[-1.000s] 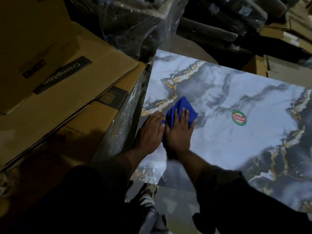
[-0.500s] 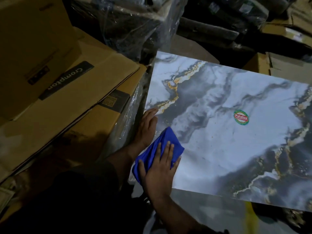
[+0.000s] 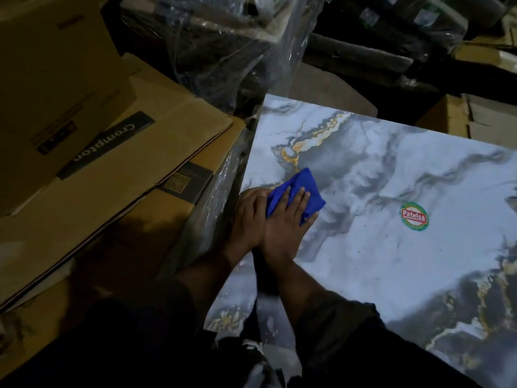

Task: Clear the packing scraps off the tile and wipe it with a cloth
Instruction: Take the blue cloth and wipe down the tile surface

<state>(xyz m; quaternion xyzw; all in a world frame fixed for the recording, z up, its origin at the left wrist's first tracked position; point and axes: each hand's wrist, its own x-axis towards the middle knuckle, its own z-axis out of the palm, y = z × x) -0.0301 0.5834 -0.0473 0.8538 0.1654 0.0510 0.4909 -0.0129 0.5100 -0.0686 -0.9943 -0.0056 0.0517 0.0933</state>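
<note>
Blue cloth (image 3: 296, 191) sits under the flat-fingered right hand (image 3: 285, 222) on the tile (image 3: 391, 247); left hand (image 3: 249, 217) beside it, probably flat too. Cardboard boxes (image 3: 112, 169) alongside.

one tile (image 3: 391, 247), one cloth (image 3: 296, 191), two hands (image 3: 249, 217)

— What colour is the cloth (image 3: 296, 191)?
— Deep blue, on a tile (image 3: 391, 261) marbled white and grey with gold veins.
— And the sticker (image 3: 414, 217) at right?
— Green-rimmed, red band. Brown Crompton carton (image 3: 112, 152) at left, black label.
</note>
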